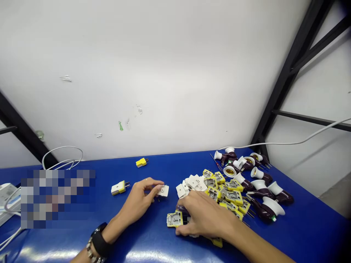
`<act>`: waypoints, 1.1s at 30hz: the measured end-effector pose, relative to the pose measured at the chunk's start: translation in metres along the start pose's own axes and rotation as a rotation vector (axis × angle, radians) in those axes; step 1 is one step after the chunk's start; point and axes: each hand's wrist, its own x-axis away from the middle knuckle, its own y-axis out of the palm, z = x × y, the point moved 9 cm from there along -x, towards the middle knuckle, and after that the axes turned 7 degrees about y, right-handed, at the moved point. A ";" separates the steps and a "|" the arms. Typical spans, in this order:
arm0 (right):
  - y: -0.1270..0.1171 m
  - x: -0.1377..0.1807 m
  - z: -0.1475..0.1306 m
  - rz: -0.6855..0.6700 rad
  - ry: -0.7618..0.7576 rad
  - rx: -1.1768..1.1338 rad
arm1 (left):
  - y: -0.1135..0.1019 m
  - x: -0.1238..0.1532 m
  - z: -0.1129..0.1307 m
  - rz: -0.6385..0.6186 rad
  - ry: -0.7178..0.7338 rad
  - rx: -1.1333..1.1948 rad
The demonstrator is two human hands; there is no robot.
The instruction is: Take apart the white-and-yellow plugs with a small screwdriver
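My left hand (144, 197) pinches a small white plastic cover (163, 190) with a hole in it between thumb and forefinger, just above the table. My right hand (203, 213) curls around a dark purple, rounded piece (182, 209), mostly hidden under the fingers. Right by its thumb and forefinger lies an open yellow plug housing (174, 219), grey inside, its pins toward the palm. Beyond the right hand is a pile of white covers (193, 182). More open yellow plug housings (233, 197) are heaped to its right, partly behind the hand.
On the blue table (148, 241), a white-and-yellow plug (119, 187) and a yellow plug (142, 162) lie at left. Dark purple lamp holders (261, 186) with white sockets crowd the right side. A screwdriver (218, 165) lies behind. White cables (61, 160) are at far left.
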 end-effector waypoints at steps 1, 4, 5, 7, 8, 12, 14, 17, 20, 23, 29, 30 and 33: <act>0.001 0.000 -0.002 -0.012 -0.016 0.004 | 0.000 -0.002 0.001 0.012 0.001 0.013; 0.004 0.002 -0.010 -0.038 -0.070 0.015 | 0.008 -0.011 0.015 0.005 0.059 -0.011; 0.006 0.002 -0.012 -0.044 -0.087 0.018 | 0.014 -0.015 0.022 -0.016 0.085 -0.022; 0.007 0.003 -0.015 -0.039 -0.120 0.022 | 0.030 -0.024 0.038 -0.062 0.134 -0.030; 0.008 0.003 -0.016 -0.032 -0.131 0.026 | 0.038 -0.030 0.045 -0.080 0.156 -0.034; 0.008 0.003 -0.013 0.008 -0.136 0.057 | 0.060 -0.046 0.065 -0.149 0.260 -0.115; 0.011 0.003 -0.012 0.005 -0.134 0.070 | 0.056 -0.048 0.066 -0.153 0.331 -0.211; 0.015 0.004 -0.015 -0.016 -0.150 0.070 | 0.028 -0.043 0.052 -0.090 0.360 -0.345; 0.002 0.007 -0.019 0.016 -0.190 0.006 | -0.019 -0.030 0.020 0.007 0.274 -0.455; -0.039 0.013 0.000 0.177 -0.140 -0.099 | -0.072 -0.010 -0.015 0.123 0.164 -0.572; -0.109 0.031 0.102 0.451 0.304 0.007 | -0.127 0.025 -0.074 0.124 -0.101 -0.662; -0.109 0.032 0.114 0.413 0.350 0.018 | -0.125 0.027 -0.080 0.074 -0.118 -0.626; -0.102 0.032 0.127 0.319 0.373 -0.012 | -0.115 0.028 -0.083 -0.062 -0.101 -0.523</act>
